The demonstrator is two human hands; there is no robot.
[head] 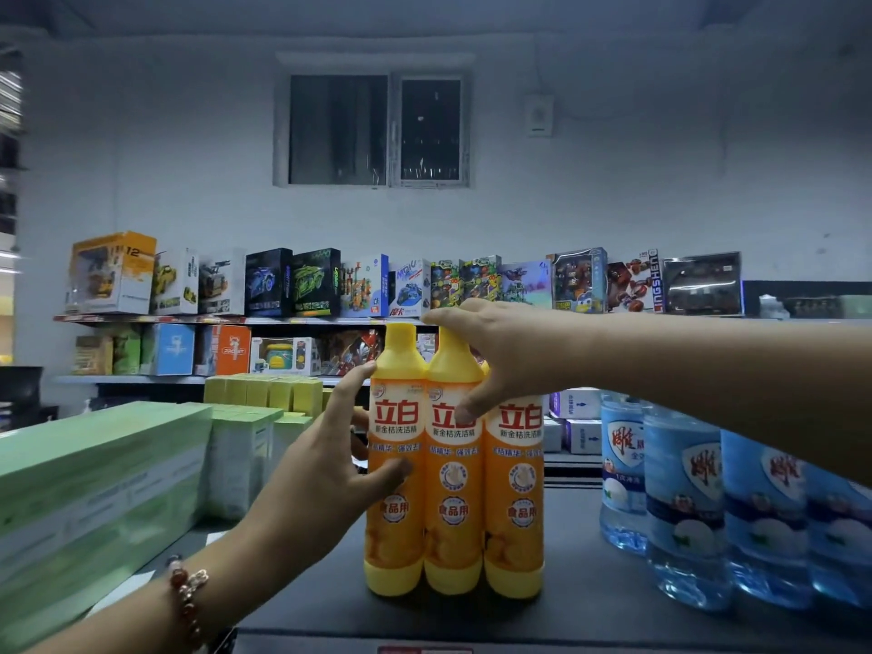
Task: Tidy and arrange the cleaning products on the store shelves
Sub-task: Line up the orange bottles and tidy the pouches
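Three orange dish-soap bottles with yellow caps stand side by side on the dark shelf top (580, 611): a left bottle (395, 521), a middle bottle (454, 512) and a right bottle (514, 502). My left hand (325, 460) wraps the left bottle's side, thumb on its label and fingers behind. My right hand (500, 351) comes in from the right and grips the upper part of the middle bottle, thumb on its label and fingers over the necks. The right bottle's neck is hidden behind that hand.
Blue water-like bottles (684, 507) stand in a row at the right. Long green boxes (94, 488) and smaller green cartons (245, 455) fill the left. Behind, wall shelves hold toy boxes (311, 283). White small boxes (578, 417) sit behind the orange bottles.
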